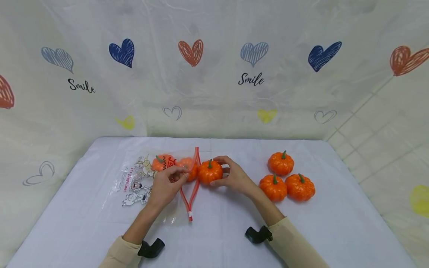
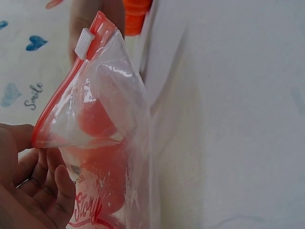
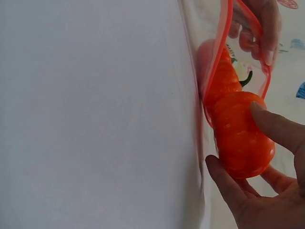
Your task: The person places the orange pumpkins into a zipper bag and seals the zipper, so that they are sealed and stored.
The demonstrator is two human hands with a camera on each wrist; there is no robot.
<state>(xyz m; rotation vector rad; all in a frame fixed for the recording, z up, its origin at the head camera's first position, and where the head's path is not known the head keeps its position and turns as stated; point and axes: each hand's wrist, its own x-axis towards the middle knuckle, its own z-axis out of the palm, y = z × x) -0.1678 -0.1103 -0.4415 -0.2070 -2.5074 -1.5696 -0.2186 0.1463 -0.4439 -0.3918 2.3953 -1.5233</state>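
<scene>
My left hand [image 1: 167, 188] pinches the upper lip of a clear zip bag [image 1: 135, 186] with cartoon prints and a red zip edge, holding its mouth apart. Inside the bag lie two small orange pumpkins [image 1: 161, 161], seen through the film. At the opening my right hand [image 1: 237, 179] grips another orange pumpkin [image 1: 210, 172] with a green stem, thumb on one side and fingers on the other. In the right wrist view this gripped pumpkin [image 3: 244, 136] stands right at the red-edged mouth, close against a pumpkin inside. A white slider [image 2: 85, 44] sits near one zip end.
On the right of the white-covered table [image 1: 221, 238] a group of three more orange pumpkins [image 1: 280, 163] rests close together. Behind the table hangs a pale sheet [image 1: 214, 93] printed with hearts. Each wrist carries a black camera mount [image 1: 151, 248].
</scene>
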